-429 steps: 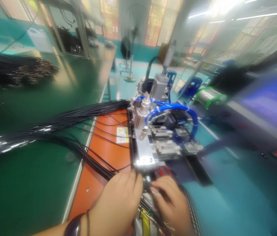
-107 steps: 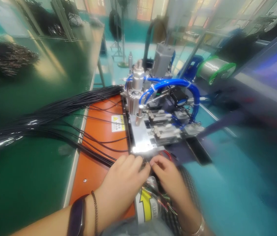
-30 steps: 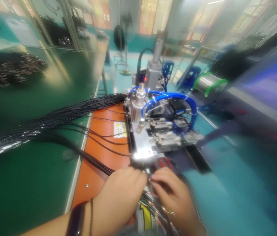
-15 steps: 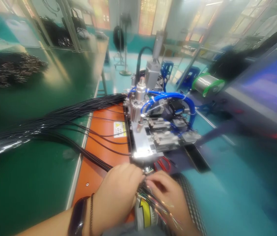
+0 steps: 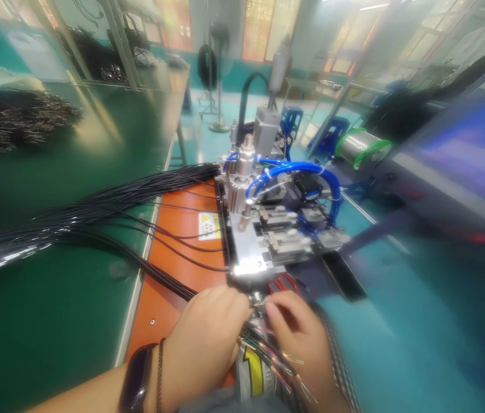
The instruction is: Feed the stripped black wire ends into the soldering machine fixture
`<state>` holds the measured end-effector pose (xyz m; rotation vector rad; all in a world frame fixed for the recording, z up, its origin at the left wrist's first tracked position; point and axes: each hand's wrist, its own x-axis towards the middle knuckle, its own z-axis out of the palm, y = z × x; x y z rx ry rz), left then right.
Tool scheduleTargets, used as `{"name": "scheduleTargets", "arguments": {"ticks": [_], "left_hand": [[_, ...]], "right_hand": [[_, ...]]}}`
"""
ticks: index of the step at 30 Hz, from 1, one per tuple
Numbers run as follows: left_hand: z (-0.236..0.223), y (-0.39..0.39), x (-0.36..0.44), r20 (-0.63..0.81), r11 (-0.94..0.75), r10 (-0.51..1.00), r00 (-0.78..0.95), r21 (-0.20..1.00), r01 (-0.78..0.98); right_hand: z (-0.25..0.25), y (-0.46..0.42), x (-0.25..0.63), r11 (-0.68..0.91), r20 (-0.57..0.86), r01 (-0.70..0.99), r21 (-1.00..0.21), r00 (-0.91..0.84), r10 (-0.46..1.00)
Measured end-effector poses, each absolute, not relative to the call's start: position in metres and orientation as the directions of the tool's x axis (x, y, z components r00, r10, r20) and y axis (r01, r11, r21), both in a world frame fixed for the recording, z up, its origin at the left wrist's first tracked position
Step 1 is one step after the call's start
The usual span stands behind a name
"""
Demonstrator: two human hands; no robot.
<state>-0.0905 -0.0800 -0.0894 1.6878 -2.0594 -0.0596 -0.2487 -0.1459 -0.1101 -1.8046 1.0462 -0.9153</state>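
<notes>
My left hand [image 5: 214,327] is closed around a bundle of black cables [image 5: 163,278] that comes in from the left across the orange surface. Below and right of this hand, cable ends [image 5: 274,358] stick out with thin coloured wires bared at their tips. My right hand [image 5: 300,330] has thumb and forefinger pinched at fine wire strands [image 5: 261,303], just in front of the machine's near edge. Beyond both hands stands the metal machine [image 5: 242,235] with its cylinders and clamps. My fingers partly hide the place where the strands leave the cable.
More black cables [image 5: 130,195] run from the green table [image 5: 53,321] to the machine. Blue air hoses [image 5: 306,166] arch over it. A phone-like dark slab [image 5: 345,278] juts out at its right. A wire spool [image 5: 363,148] with green flanges stands farther right.
My right hand's fingertips have moved slightly up and away from my left fingers, so the pale strands now show between the hands. My left hand has stayed in place.
</notes>
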Motion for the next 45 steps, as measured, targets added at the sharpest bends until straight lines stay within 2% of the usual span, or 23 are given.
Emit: {"name": "scheduleTargets", "arguments": {"ticks": [2, 6, 10, 15, 17, 19, 22, 26, 29, 33, 45], "left_hand": [[-0.09, -0.081, -0.09, 0.353, 0.248, -0.927, -0.125, 0.329, -0.911], [-0.092, -0.081, -0.089, 0.351, 0.256, -0.927, -0.135, 0.327, -0.91], [-0.094, -0.079, -0.088, 0.245, 0.254, -0.953, -0.181, 0.316, -0.914], [-0.092, -0.082, -0.088, 0.056, 0.238, -0.971, -0.232, 0.3, -0.924], [-0.09, -0.084, -0.089, 0.013, 0.209, -0.976, -0.215, 0.307, -0.928], [-0.09, -0.086, -0.09, 0.006, 0.195, -0.979, -0.203, 0.311, -0.93], [-0.091, -0.089, -0.089, 0.037, 0.213, -0.977, -0.211, 0.293, -0.932], [-0.095, -0.092, -0.086, 0.113, 0.266, -0.963, -0.243, 0.291, -0.919], [-0.096, -0.094, -0.085, 0.16, 0.288, -0.955, -0.251, 0.281, -0.915], [-0.097, -0.094, -0.085, 0.15, 0.289, -0.955, -0.256, 0.27, -0.918], [-0.095, -0.094, -0.085, 0.116, 0.267, -0.963, -0.245, 0.249, -0.931]], "right_hand": [[-0.109, -0.145, -0.25, -0.354, 0.196, -0.297, -0.887, 0.453, -0.87], [-0.109, -0.142, -0.25, -0.363, 0.178, -0.274, -0.891, 0.526, -0.832], [-0.11, -0.145, -0.248, -0.418, 0.217, -0.297, -0.858, 0.528, -0.821], [-0.113, -0.157, -0.251, -0.605, 0.307, -0.271, -0.749, 0.667, -0.679], [-0.115, -0.162, -0.252, -0.612, 0.287, -0.315, -0.725, 0.67, -0.684], [-0.118, -0.164, -0.253, -0.547, 0.221, -0.398, -0.737, 0.622, -0.751], [-0.12, -0.166, -0.255, -0.342, 0.019, -0.479, -0.808, 0.558, -0.829], [-0.121, -0.169, -0.258, -0.139, -0.175, -0.448, -0.883, 0.589, -0.789], [-0.121, -0.172, -0.258, -0.071, -0.224, -0.427, -0.902, 0.6, -0.768], [-0.121, -0.172, -0.252, 0.009, -0.276, -0.428, -0.904, 0.566, -0.777], [-0.117, -0.177, -0.25, 0.095, -0.307, -0.39, -0.916, 0.528, -0.792]]}}
